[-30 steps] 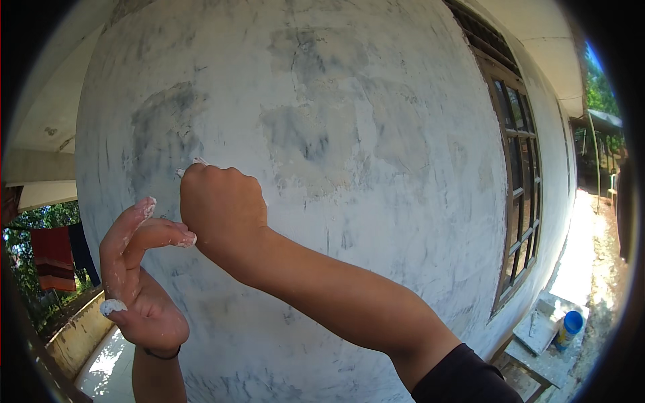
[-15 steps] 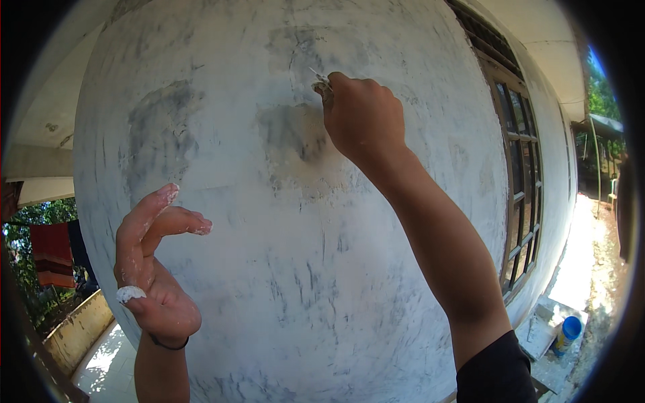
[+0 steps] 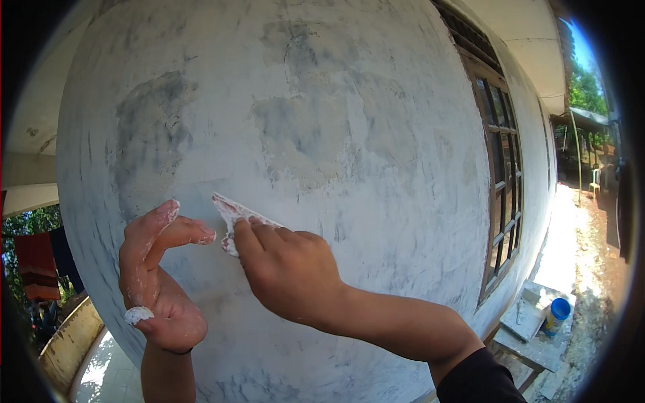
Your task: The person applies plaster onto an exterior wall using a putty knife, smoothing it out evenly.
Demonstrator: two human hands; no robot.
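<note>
The left hand [image 3: 161, 282] is raised on an upright forearm, loosely open and holding nothing, its fingers curling over to the right and its thumb apart from them, pointing left; white paste coats the thumb tip and smears the fingers, and a thin dark band [image 3: 176, 350] circles the wrist. Just to its right, the right hand [image 3: 285, 269] is closed on a flat, angular scraper smeared with white paste [image 3: 230, 209], back of the hand up, forearm slanting in from the lower right out of a black fabric sleeve [image 3: 480, 379]. The scraper reaches out beyond the fingers to the upper left, near the left hand's fingertips, its pointed corner and straight upper edge crusted with paste and reddish brown showing through in places. Whether its edge touches the broad, white-and-grey streaked wall [image 3: 383, 248] behind the hands cannot be told. Above both hands, rough grey patches [image 3: 306, 134] mark the wall. Well right of the hands are a brown-framed, many-paned window [image 3: 500, 161] and, lower, a blue cylindrical container [image 3: 557, 316] on a low, pale-topped table [image 3: 541, 354].
</note>
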